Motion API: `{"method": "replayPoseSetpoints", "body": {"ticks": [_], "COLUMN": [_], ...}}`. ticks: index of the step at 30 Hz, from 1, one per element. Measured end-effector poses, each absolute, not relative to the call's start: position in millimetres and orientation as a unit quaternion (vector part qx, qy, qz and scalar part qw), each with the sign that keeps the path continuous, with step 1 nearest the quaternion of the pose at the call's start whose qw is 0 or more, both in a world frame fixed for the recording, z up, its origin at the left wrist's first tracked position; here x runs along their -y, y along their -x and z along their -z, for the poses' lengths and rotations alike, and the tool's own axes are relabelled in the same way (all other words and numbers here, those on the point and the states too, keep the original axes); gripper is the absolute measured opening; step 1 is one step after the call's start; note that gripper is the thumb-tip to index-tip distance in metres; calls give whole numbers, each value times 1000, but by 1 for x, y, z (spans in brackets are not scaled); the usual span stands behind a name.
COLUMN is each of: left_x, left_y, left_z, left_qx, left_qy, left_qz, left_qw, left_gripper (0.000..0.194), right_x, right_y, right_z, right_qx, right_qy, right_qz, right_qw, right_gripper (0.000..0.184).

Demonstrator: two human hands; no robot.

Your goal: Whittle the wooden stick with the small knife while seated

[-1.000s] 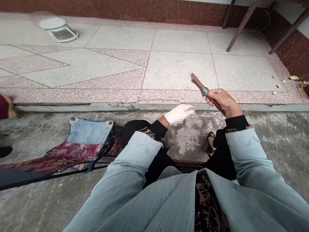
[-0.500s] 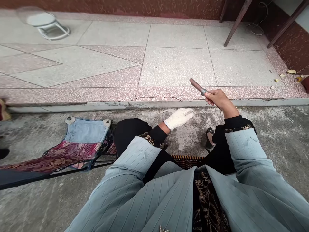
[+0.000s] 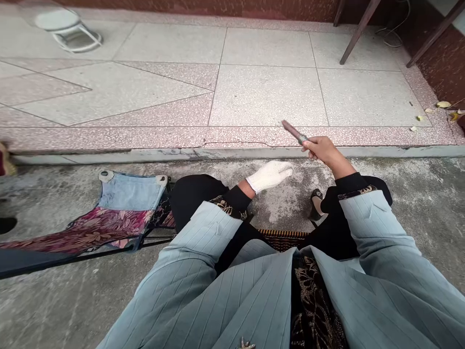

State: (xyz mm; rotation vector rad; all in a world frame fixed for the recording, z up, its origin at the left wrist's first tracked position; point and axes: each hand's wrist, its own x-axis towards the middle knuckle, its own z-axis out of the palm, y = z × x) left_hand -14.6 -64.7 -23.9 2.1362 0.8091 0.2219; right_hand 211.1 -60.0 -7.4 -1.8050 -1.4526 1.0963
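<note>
My right hand (image 3: pixel 325 151) is bare and closed around a dark reddish-brown stick (image 3: pixel 292 131) with a band of grey thread wound near my fingers; its tip points up and to the left. My left hand (image 3: pixel 271 175) wears a white knitted glove and is closed in a loose fist just below and left of the stick, fingers pinched together; whatever it pinches is too thin to make out. Both hands hover between my knees, over the grey concrete floor (image 3: pixel 283 198).
A low folding seat (image 3: pixel 119 213) of denim and red floral cloth lies at my left. A raised tiled step (image 3: pixel 232 97) runs across ahead. A white stand (image 3: pixel 69 29) sits far left, wooden table legs (image 3: pixel 358 31) far right, dry leaves (image 3: pixel 441 104) at right edge.
My right hand has tilted the stick lower and flatter and shifted slightly left. The gloved left hand has stayed nearly in place. The view has drifted a little.
</note>
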Motion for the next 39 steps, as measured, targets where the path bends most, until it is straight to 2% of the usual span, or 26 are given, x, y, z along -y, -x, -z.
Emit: {"method": "replayPoseSetpoints", "body": {"ticks": [2,5,9,16,20,25,31,35,39], "left_x": [68,72,74,72,69,66,66,61,54], "left_y": [15,14,12,9,9,12,11,8,8], "left_z": [23,22,19,18,23,26,21,22,26], "left_qx": [-310,-285,-243,-205,-200,-169,-211,-293,-385], "left_qy": [-810,-727,-626,-508,-466,-460,-484,-531,-615], "left_qz": [-107,-141,-196,-301,-299,-261,-252,-260,-270], "left_qw": [486,609,715,781,808,832,811,752,633], "left_gripper": [30,27,28,28,26,29,25,22,18], "right_x": [61,64,66,66,66,69,73,70,65], "right_y": [-208,-203,-197,-191,-190,-189,-182,-180,-184], "right_z": [6,0,-12,-22,-21,-22,-26,-24,-19], "right_qx": [478,448,468,484,497,511,511,495,481], "right_qy": [611,545,502,452,424,396,421,456,522], "right_qz": [-497,-544,-557,-566,-580,-592,-579,-545,-499], "right_qw": [389,454,467,492,487,482,475,500,498], "right_gripper": [44,49,51,51,51,50,52,47,44]}}
